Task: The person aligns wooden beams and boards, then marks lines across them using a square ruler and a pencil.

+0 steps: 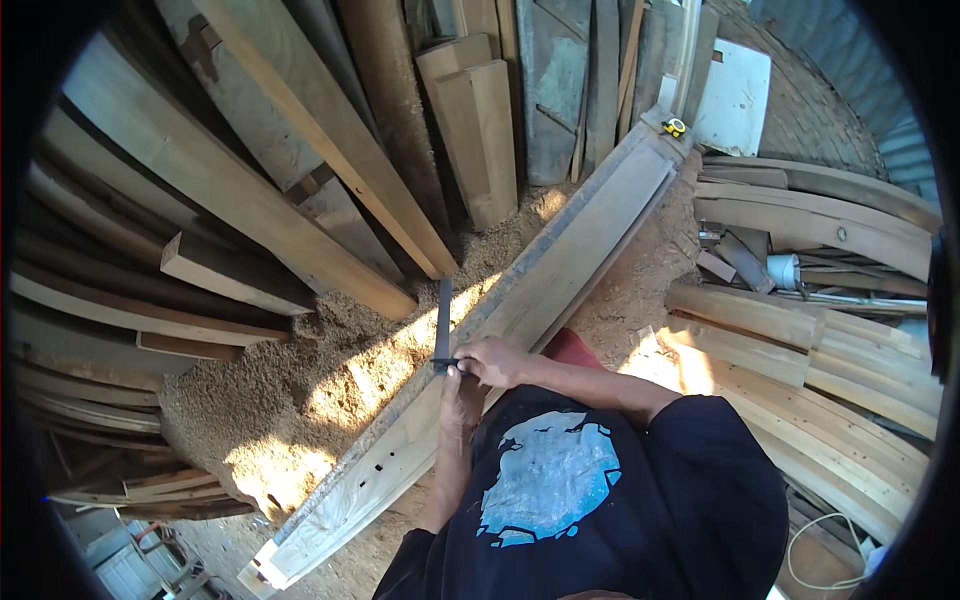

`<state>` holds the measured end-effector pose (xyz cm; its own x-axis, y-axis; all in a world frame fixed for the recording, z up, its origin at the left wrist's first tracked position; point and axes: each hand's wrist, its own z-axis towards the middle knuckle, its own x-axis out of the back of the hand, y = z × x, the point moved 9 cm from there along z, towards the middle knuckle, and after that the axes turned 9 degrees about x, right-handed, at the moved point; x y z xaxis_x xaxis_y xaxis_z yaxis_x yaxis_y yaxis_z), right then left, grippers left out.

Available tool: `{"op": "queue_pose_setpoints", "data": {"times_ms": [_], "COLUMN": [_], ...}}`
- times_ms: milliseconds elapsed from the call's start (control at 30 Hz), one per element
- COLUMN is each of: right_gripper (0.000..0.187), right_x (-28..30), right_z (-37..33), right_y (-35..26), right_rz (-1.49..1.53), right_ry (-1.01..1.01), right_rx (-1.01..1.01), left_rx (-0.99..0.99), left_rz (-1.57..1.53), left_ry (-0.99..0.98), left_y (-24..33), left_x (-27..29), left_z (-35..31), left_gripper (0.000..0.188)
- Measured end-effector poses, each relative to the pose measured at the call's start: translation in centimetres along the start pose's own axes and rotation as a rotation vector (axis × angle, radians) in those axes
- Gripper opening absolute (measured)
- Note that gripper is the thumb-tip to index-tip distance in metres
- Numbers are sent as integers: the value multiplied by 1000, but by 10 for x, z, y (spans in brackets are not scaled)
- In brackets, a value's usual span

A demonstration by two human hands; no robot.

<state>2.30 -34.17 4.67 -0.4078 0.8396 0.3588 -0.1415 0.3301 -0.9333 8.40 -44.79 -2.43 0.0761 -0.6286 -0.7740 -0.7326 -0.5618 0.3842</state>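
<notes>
A long pale wooden beam (350, 497) runs diagonally from the lower left to the upper right in front of me, with a few small dark holes cut in its near part. Over its edge is a square (443, 322) with a long, straight metal blade and a short dark stock. My right hand (493, 361) closes on the stock from the right. From below, my left hand (461, 390) grips the same stock, thumb up against it. The blade points away from me, past the beam's far edge. The fingertips are small and partly hidden.
A yellow and black tape measure (673, 127) sits at the beam's far end. Many planks (290, 130) lean at the left and back. Sawdust (350, 370) covers the ground beyond the beam. Stacked boards (850, 430) lie to the right, near a white cup-like container (783, 271).
</notes>
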Motion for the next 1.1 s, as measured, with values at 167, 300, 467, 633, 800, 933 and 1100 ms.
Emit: {"op": "queue_pose_setpoints", "data": {"times_ms": [167, 300, 467, 633, 800, 933, 1100], "right_gripper": [15, 18, 21, 20, 18, 26, 18], "right_x": [36, 124, 202, 219, 200, 195, 200], "right_z": [-32, -59, -94, -96, -87, -86, -94], "right_y": [10, 13, 73, 110, 120, 121, 134], "right_rz": [-100, -413, -318, -167, -236, -236, -240], "right_ry": [57, 404, 565, 364, 243, 234, 270], "right_rx": [-105, 68, -123, -156, -3, 157, 80], "left_rx": [-165, -313, -285, -289, -351, -322, -405], "left_rz": [-44, 153, 1632, 1652, 1716, 1705, 1745], "left_ry": [161, 448, 1331, 1464, 1801, 1882, 1853], "left_y": [11, 50, 84, 28, 4, 2, 0], "left_x": [-44, 56, 72, 78, 60, 67, 55], "left_z": [27, 5, -31, -25, -15, -19, -14], "left_gripper": [57, 35, 32, 39, 42, 46, 44]}}
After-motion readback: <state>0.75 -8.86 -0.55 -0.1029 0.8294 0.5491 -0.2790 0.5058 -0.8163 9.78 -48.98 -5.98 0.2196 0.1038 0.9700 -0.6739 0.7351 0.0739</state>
